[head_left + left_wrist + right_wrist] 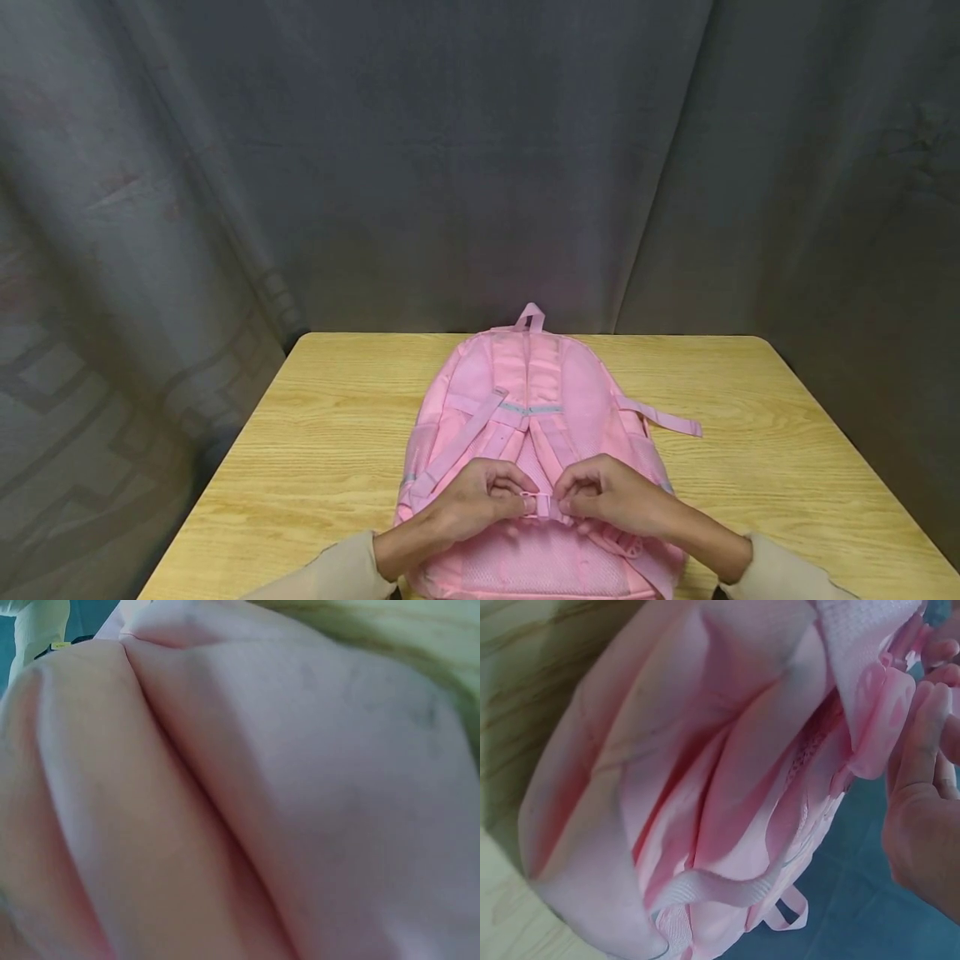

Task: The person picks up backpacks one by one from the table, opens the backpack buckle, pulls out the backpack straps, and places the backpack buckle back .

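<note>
A pink backpack (592, 379) lies on the table with its shoulder straps facing up. Over its lower middle, a small pink buckle (543, 505) on a strap sits between the two hands. My left hand (476, 500) pinches the buckle's left side between thumb and fingers. From the other side, my right hand (622, 497) pinches its right end. A larger pink strap adjuster (885, 724) hangs close to the fingers in the right wrist view. Close, blurred pink fabric (337, 772) fills most of the left wrist view, and the left fingers are hidden there.
The backpack rests on a light wood-grain table (337, 408). One loose strap end (667, 419) sticks out to the right onto the tabletop. A carry loop (531, 315) stands at the bag's top. Grey curtains (465, 167) hang behind and at both sides.
</note>
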A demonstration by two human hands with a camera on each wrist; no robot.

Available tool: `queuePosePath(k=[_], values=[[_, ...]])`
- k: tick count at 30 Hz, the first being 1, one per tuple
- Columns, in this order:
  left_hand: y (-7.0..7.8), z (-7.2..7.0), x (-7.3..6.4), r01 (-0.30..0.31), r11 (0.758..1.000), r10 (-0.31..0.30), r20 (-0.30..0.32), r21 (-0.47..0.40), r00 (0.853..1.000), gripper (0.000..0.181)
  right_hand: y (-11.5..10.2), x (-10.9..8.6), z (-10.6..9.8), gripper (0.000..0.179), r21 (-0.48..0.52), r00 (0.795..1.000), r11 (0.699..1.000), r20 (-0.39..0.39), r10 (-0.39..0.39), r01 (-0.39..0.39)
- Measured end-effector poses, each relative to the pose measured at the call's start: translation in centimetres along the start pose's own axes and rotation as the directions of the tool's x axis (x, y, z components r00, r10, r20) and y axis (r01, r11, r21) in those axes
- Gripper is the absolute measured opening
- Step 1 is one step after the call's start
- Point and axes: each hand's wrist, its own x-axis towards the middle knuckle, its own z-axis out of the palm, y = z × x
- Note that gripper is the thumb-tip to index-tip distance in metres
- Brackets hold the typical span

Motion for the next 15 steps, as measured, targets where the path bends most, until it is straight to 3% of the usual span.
queuePosePath(k=[15], values=[[-0.06,0.09,0.00,0.000,0.999,0.000,-0.011,0.038,1.000,0.019,-0.32,0.68,0.63,0.012,0.001,0.999,0.999,0.009,-0.034,0.034]])
